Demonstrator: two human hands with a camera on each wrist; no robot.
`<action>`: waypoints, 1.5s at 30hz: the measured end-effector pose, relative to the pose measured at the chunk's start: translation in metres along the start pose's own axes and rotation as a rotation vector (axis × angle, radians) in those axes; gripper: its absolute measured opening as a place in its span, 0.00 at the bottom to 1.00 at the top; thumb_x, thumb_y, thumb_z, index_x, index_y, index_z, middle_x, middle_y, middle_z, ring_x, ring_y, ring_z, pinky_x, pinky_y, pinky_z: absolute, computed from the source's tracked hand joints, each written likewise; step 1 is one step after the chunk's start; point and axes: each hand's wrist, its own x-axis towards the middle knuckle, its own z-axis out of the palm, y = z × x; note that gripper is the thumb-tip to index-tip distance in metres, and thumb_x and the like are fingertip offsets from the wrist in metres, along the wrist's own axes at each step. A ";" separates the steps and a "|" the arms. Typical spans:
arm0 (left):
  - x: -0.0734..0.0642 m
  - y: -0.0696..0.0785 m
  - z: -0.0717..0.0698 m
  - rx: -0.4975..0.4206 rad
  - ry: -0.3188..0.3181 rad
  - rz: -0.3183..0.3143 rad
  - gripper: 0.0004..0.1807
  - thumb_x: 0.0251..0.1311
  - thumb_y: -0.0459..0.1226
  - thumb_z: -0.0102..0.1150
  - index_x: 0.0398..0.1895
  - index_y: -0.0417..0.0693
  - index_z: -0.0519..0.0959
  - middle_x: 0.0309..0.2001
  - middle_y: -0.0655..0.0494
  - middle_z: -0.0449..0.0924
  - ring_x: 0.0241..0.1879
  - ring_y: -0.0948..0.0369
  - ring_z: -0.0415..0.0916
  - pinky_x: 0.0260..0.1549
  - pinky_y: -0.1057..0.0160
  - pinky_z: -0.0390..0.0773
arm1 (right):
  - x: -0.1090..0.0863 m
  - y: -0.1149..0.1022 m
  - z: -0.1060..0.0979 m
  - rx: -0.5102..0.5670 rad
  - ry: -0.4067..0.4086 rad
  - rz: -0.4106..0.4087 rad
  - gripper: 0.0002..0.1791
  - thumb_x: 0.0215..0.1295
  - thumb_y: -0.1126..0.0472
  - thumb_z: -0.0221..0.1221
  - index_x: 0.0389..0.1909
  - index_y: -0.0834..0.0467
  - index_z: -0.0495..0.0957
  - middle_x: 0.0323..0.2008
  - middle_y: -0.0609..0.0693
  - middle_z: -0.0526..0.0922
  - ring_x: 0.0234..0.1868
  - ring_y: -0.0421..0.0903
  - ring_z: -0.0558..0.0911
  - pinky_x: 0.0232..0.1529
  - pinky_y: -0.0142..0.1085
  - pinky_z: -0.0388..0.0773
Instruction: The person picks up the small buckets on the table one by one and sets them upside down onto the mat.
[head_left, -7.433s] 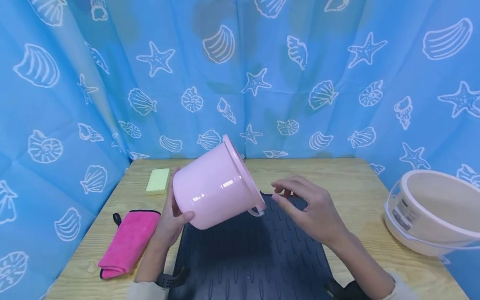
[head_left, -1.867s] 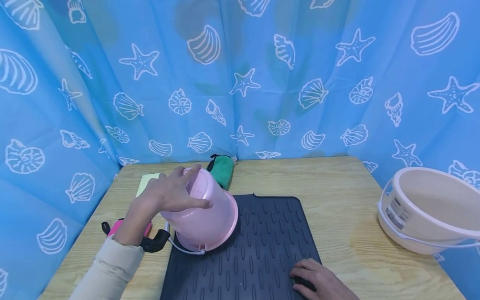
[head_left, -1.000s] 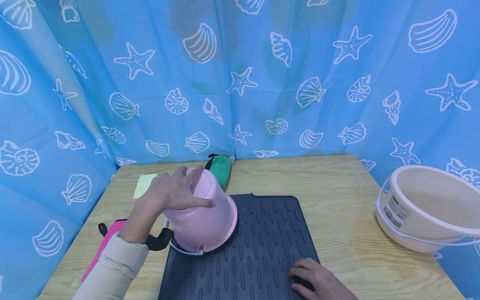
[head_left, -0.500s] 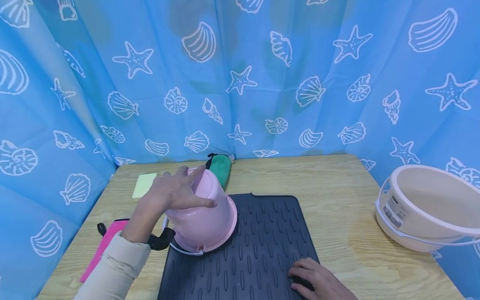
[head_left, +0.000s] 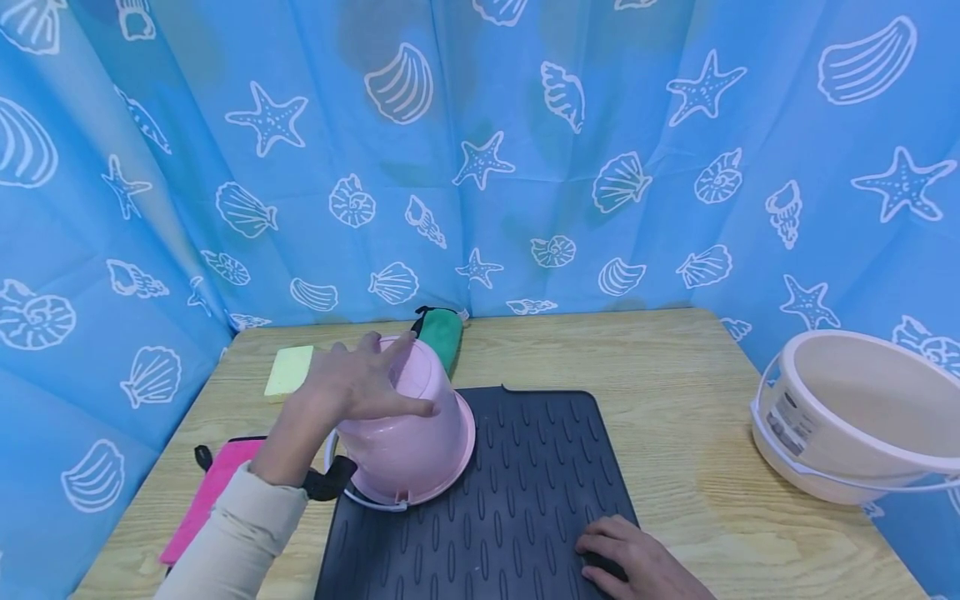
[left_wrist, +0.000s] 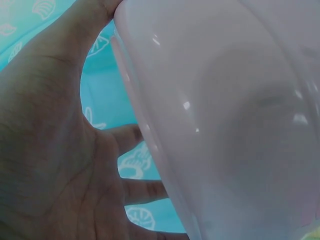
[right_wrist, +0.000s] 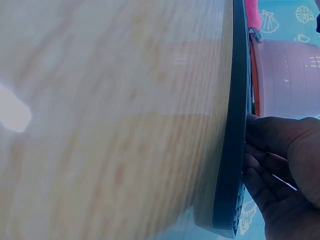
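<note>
An overturned pink bucket (head_left: 408,454) rests rim down on the black ribbed mat (head_left: 525,492), at its left side. My left hand (head_left: 348,383) spans the raised base, thumb on the near side and fingers across the far edge. In the left wrist view the thumb tip and fingers meet the edge of the bucket (left_wrist: 215,120), while the palm stays apart from it. My right hand (head_left: 637,562) rests at the mat's right edge with loosely bent fingers; the right wrist view puts its fingertips (right_wrist: 257,127) against the mat's surface.
A cream bucket (head_left: 817,467) with a wire handle stands at the table's right. Left of the mat lie a pink cloth (head_left: 217,500) and a pale yellow sponge (head_left: 288,372). A green rolled cloth (head_left: 442,333) lies behind the pink bucket. Blue curtains (head_left: 487,225) enclose the table.
Earlier my left hand held the pink bucket tilted in the air; now it stands overturned on the mat. My right hand has lowered to the mat. Lately my left hand shifts slightly right.
</note>
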 end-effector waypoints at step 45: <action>0.001 0.023 0.004 0.053 0.005 -0.019 0.63 0.41 0.83 0.45 0.81 0.68 0.49 0.75 0.37 0.54 0.61 0.30 0.64 0.44 0.41 0.75 | 0.001 -0.003 -0.005 0.041 -0.078 0.101 0.09 0.61 0.61 0.69 0.43 0.53 0.85 0.43 0.40 0.80 0.42 0.36 0.76 0.38 0.31 0.78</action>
